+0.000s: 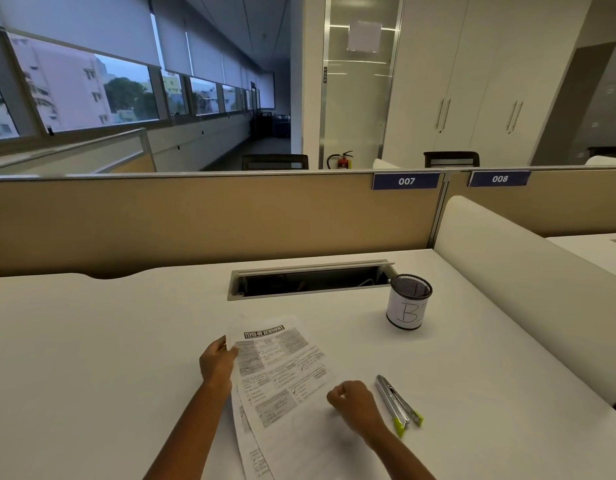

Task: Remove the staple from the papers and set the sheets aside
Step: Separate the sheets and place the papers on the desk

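While left hand (pixel 218 363) pinches papers (pixel 282 368), right hand (pixel 351 403) curled

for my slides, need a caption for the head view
Left hand pinches the papers at a corner; right hand curled beside the staple remover

matt white desk (pixel 126 341), printed paper sheets (pixel 282 368), metal-mesh cup (pixel 408 303) w/ paper label

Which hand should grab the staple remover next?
Right. The right hand rests curled on the desk just left of the remover, with nothing visible in it; the left hand is pinching the papers at their top-left corner.
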`<state>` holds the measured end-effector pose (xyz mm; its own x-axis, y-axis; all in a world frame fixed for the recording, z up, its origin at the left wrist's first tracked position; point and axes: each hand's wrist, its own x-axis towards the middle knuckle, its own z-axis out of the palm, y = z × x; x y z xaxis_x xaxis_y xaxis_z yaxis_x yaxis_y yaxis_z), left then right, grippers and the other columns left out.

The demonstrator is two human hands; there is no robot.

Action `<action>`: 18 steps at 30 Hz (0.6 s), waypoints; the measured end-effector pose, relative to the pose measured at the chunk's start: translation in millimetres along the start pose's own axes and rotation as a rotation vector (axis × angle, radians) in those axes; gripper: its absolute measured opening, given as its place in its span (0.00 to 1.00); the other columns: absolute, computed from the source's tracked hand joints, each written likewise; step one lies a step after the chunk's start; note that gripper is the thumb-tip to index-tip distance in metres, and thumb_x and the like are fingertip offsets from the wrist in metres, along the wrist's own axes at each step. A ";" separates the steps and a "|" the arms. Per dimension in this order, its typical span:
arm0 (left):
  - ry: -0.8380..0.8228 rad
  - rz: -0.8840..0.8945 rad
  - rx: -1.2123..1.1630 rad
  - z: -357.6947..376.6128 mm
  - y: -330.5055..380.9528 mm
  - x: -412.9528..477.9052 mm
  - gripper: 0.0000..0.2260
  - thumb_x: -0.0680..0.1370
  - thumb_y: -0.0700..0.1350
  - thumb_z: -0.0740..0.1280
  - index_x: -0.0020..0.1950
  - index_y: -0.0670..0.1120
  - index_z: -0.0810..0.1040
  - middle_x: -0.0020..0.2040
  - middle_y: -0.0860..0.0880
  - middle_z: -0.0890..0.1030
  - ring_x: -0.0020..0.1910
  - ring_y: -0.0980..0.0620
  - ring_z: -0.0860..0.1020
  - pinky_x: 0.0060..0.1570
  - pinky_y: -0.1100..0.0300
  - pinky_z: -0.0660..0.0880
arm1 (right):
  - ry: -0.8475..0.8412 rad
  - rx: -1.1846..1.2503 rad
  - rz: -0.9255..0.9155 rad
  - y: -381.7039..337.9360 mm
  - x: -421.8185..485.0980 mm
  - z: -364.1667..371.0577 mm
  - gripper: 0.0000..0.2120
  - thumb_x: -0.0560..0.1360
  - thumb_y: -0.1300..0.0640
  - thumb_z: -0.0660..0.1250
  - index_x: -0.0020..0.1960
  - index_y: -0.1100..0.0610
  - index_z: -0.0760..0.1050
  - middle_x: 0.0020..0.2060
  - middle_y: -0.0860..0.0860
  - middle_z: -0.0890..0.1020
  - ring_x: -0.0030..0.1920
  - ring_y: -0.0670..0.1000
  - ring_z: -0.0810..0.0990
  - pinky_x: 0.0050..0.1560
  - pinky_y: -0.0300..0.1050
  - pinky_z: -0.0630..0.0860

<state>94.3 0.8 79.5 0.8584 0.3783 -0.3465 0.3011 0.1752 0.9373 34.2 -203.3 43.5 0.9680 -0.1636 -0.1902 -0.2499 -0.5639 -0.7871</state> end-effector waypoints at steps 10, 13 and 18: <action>0.114 0.192 0.442 10.2 -38.2 -2.0 0.24 0.71 0.30 0.62 0.67 0.41 0.64 0.58 0.34 0.76 0.54 0.33 0.75 0.52 0.41 0.75 | 0.078 0.120 0.051 4.2 23.6 -4.9 0.07 0.72 0.62 0.62 0.36 0.59 0.70 0.40 0.56 0.76 0.40 0.51 0.73 0.40 0.45 0.69; 0.132 0.220 0.450 11.0 -39.9 6.1 0.22 0.72 0.31 0.62 0.66 0.40 0.65 0.58 0.35 0.77 0.54 0.34 0.75 0.52 0.42 0.76 | 0.217 0.099 -0.039 0.3 49.5 -34.6 0.05 0.74 0.64 0.63 0.43 0.65 0.77 0.45 0.62 0.81 0.44 0.54 0.76 0.45 0.43 0.69; 0.131 0.259 0.465 11.6 -47.1 18.0 0.20 0.73 0.31 0.62 0.64 0.39 0.68 0.58 0.36 0.78 0.53 0.34 0.76 0.50 0.44 0.76 | 0.458 0.035 -0.088 -14.1 106.4 -102.7 0.09 0.74 0.66 0.60 0.38 0.70 0.75 0.34 0.59 0.76 0.39 0.54 0.73 0.39 0.42 0.63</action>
<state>100.5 -11.2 29.5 0.8789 0.4710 -0.0755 0.2639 -0.3482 0.8995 138.5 -295.9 94.6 0.8744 -0.4610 0.1509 -0.1586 -0.5658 -0.8092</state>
